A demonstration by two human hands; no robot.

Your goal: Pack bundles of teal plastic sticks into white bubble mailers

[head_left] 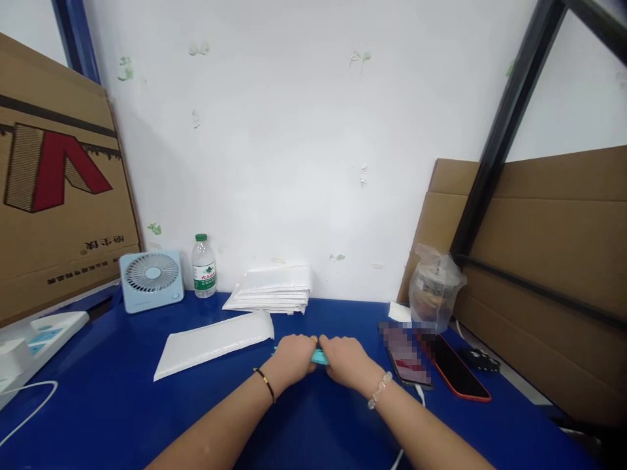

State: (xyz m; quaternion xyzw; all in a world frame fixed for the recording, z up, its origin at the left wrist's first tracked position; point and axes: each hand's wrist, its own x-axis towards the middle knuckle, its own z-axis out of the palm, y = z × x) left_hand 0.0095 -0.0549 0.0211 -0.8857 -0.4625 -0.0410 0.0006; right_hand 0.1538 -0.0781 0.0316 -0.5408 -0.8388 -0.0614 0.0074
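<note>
My left hand [295, 360] and my right hand [345, 360] meet over the middle of the table, both closed on a small light-blue object [319, 356]. Only a short strip of it shows between my fists, and a bit juts out past the left one; its kind cannot be made out. A white padded envelope [215, 343] lies flat on the table just left of my left hand. Behind it, against the wall, rests a stack of similar white envelopes [274, 290].
Toward the left are a light-blue fan [153, 281], a water bottle [204, 267] and a power strip [44, 339]. On the right lie a phone [409, 359] with a white cable, a red-edged phone [460, 369] and a bagged drink cup [434, 290]. Cardboard [553, 261] flanks the blue table [313, 418].
</note>
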